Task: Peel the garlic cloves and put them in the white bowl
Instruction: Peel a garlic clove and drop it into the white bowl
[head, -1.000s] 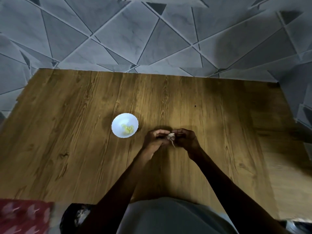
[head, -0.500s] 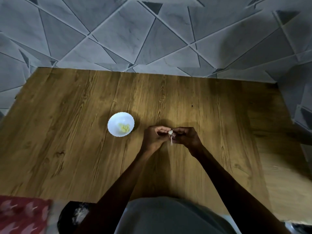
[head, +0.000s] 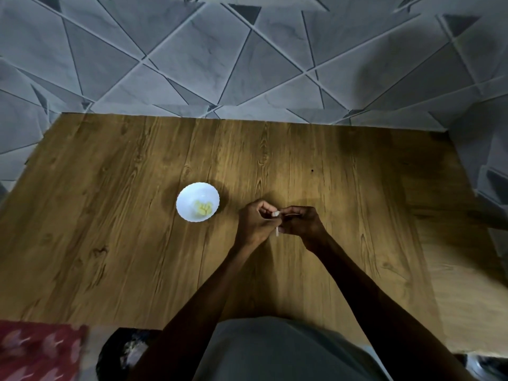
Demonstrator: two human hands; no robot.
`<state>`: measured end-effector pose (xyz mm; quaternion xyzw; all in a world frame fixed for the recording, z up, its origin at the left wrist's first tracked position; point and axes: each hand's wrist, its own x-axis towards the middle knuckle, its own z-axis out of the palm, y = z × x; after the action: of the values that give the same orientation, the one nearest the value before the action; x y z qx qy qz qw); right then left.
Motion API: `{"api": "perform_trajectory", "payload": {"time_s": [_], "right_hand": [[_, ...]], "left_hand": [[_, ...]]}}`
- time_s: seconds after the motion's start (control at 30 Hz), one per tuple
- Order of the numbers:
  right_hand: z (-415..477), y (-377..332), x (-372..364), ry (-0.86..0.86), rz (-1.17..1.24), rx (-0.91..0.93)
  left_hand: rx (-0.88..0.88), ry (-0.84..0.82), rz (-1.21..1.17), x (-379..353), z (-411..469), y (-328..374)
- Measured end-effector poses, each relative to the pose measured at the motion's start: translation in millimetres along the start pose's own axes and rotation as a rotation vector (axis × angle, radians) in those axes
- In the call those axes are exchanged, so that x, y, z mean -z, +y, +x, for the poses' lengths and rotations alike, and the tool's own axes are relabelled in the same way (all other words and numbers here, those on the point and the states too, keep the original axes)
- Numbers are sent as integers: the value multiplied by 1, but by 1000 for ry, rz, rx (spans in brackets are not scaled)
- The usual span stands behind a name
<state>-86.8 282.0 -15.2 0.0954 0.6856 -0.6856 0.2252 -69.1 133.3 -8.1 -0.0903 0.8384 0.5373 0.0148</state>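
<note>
Left hand (head: 255,222): fingers curled, pinching small pale garlic clove (head: 275,213) above brown wood-grain tabletop (head: 110,215).
Right hand (head: 301,224): fingertips clamped on same clove; thin white strip of skin (head: 277,232) dangling below.
Round white bowl (head: 189,198): on tabletop, near left hand, holding yellowish peeled cloves (head: 204,209).

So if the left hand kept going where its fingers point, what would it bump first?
Probably the right hand: the left hand points straight across at it, with only the garlic clove they both pinch between them.
</note>
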Motion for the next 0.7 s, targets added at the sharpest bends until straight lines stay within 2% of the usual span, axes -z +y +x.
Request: {"api": "perform_trajectory", "payload": {"time_s": [0.43,0.7], "right_hand": [[-13,5,-7,-5,86,-74],[-13,13,-10,0,80,-69]], "left_hand": [[-146,-93,154,-6,-14,-15],[-68,-152,191,-17,-18,-23]]}}
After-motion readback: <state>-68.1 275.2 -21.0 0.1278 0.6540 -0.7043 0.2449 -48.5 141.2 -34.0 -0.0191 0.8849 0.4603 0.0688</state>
